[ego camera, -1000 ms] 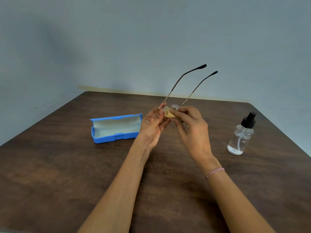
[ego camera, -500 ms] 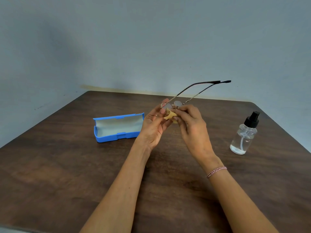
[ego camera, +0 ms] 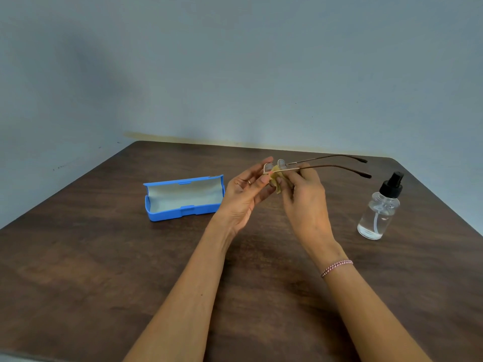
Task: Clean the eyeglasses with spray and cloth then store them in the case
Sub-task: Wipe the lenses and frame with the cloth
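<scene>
With the open blue case point(ego camera: 183, 202) as my marker, I see bare table point(ego camera: 78, 270) in front of it and to its left. Just right of it the left hand point(ego camera: 244, 195) and right hand point(ego camera: 305, 202), pinching the eyeglasses point(ego camera: 332, 166) and cloth point(ego camera: 277, 182), block the way above the wood. Further right the temples reach toward the spray bottle point(ego camera: 380, 212), well apart from the case.

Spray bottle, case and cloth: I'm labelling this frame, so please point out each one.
spray bottle point(ego camera: 379, 218): head view, clear body.
case point(ego camera: 183, 195): head view, pale inner lining.
cloth point(ego camera: 277, 188): head view, hanging yellow fold.
</scene>
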The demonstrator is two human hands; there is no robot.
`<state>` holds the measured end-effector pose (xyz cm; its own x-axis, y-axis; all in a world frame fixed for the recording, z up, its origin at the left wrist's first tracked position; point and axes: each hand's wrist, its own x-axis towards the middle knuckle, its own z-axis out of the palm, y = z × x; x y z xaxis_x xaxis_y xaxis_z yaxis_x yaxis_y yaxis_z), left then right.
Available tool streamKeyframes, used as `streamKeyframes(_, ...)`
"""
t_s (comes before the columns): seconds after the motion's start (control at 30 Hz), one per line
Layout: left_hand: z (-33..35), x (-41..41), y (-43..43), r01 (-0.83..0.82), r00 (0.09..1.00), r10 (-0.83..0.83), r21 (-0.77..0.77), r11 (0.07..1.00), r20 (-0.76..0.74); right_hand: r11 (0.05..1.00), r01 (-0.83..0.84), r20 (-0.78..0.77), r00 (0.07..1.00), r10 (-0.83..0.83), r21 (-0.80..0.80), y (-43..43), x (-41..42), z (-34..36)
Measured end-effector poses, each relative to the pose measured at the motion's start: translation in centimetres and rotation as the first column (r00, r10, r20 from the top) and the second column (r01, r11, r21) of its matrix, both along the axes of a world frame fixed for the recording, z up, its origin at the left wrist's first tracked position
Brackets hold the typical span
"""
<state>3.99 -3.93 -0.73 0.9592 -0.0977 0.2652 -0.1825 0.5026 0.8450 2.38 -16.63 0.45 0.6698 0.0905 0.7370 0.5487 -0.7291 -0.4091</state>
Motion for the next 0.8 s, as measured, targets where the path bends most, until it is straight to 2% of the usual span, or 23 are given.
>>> streamKeyframes(0.13, -0.2, 0.1, 0.2, 0.020, 1.000, -0.020, 0.017, 1.000, -0.011, 1.000, -0.031, 0.002, 1.000, 0.031, -0.002, -0.2, -0.1, 0.0)
streamKeyframes(0.23, -0.2, 0.0, -0.1, 0.072, 0.997, -0.072, 0.039, 0.997, -0.001, 0.999, 0.012, -0.006, 1.000, -0.012, 0.035, -0.3, -0.2, 0.2)
streamKeyframes(0.43, 0.0, 0.1, 0.2, 0.001, 1.000, 0.000, -0.036, 0.999, 0.017, 1.000, 0.018, 0.016, 1.000, -0.018, 0.006, 0.4, -0.1, -0.1)
streamKeyframes(0.6, 0.2, 0.2, 0.7, -0.043, 0.999, 0.044, -0.066, 0.997, 0.016, 0.996, -0.091, 0.042, 0.995, 0.090, 0.009, 0.7, -0.6, 0.0)
streamKeyframes(0.7, 0.2, 0.1, 0.7, -0.004, 1.000, 0.007, -0.093, 0.996, 0.026, 0.983, -0.177, 0.067, 0.983, 0.173, 0.057, 0.9, -1.0, 0.3)
streamKeyframes(0.8, 0.2, 0.2, 0.8, 0.058, 0.997, -0.049, -0.135, 0.989, 0.066, 0.985, -0.146, 0.065, 0.988, 0.140, 0.094, 0.5, -0.7, 0.2)
